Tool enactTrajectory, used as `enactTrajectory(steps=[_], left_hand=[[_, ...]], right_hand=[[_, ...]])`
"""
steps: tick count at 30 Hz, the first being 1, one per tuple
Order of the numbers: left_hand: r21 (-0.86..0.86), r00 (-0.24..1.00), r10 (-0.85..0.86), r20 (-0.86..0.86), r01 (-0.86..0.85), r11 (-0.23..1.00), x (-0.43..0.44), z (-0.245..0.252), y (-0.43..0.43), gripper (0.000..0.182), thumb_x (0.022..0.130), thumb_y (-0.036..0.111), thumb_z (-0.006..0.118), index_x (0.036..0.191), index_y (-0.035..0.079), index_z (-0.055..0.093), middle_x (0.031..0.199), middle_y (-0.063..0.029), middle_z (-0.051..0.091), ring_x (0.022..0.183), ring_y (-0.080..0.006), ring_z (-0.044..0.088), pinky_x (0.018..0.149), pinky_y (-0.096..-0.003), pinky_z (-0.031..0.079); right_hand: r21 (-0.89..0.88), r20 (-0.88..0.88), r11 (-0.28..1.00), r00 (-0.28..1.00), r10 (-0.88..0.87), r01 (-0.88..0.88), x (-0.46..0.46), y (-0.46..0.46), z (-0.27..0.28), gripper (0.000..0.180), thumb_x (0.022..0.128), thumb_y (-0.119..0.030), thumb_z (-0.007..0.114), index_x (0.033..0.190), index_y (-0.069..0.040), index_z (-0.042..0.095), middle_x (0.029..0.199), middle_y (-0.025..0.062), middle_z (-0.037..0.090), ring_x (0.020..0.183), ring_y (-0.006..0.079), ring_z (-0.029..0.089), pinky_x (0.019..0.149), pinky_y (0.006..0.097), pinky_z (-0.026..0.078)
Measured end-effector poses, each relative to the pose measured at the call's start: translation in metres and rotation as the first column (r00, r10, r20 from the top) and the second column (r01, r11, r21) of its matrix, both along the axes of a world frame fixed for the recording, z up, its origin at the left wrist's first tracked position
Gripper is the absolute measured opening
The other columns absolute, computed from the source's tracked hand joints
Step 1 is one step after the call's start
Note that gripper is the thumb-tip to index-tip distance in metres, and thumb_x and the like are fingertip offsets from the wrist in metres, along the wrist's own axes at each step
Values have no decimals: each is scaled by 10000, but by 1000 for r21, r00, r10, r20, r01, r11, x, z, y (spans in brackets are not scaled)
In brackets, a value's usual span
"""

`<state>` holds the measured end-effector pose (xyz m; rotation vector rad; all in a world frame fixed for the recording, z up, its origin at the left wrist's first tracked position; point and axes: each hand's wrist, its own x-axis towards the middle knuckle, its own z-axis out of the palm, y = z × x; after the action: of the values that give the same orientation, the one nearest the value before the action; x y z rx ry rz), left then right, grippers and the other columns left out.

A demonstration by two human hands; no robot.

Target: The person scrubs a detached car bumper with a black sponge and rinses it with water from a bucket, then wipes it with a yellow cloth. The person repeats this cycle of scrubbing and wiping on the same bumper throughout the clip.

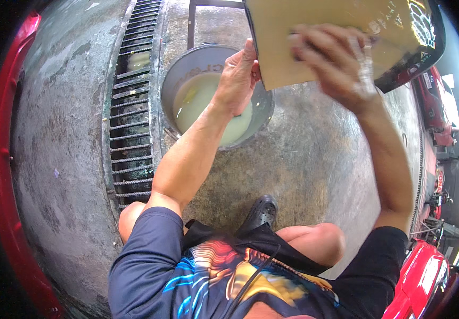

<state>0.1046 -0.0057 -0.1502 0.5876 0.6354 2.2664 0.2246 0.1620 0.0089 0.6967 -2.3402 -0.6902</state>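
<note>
A painted car body panel, tan on its face with dark edges, fills the upper right of the view. Its far right end is glossy and reflects lights. My left hand holds the panel's left edge, thumb up, fingers partly hidden behind it. Blurred by motion, my right hand lies across the panel's face with bent fingers. A small dark pad shows in part beneath those fingers; its exact kind is unclear. Below my left hand stands a grey plastic bucket of cloudy water, with something yellowish in it.
A floor drain with a metal bar grate runs left of the bucket. Dark metal stand legs rise behind it. A long red car part curves along the left rim. Red cars stand at the right. My shoe rests on the concrete floor.
</note>
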Motion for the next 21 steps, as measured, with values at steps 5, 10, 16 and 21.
enactTrajectory(steps=[5,10,16,21], left_hand=[[13,1000,6,-20,-6,1000,-5,0,0,512,1080,552,540,1126,94,764,963,6,769,839,-79,684,814,-278,546],[-23,996,-40,-80,38,999,-9,-4,0,506,1072,548,553,1118,96,776,1025,-4,768,887,-84,694,839,-284,558],[14,1000,19,-18,-19,1000,-6,-1,-1,517,1066,559,556,1142,97,776,1028,-11,765,875,-73,678,827,-286,552],[11,995,-75,-59,75,997,-10,1,-2,491,1053,552,582,1103,98,761,983,-6,761,849,-85,674,784,-294,543]], right_hand=[[10,27,999,999,31,-32,-21,-45,3,495,822,-217,717,1316,-185,727,1381,-12,671,1217,199,641,1012,405,459],[59,-44,997,997,56,-54,-4,-25,61,508,772,-170,770,1279,-166,747,1362,-15,692,1220,218,647,1015,406,459],[23,91,1000,996,-7,5,-23,-50,-5,438,841,-201,712,1275,-155,739,1364,-18,684,1202,185,644,1015,385,456],[134,-2,990,998,55,-54,-10,-33,48,463,821,-182,744,1283,-157,742,1349,-5,693,1221,181,642,1019,367,458]])
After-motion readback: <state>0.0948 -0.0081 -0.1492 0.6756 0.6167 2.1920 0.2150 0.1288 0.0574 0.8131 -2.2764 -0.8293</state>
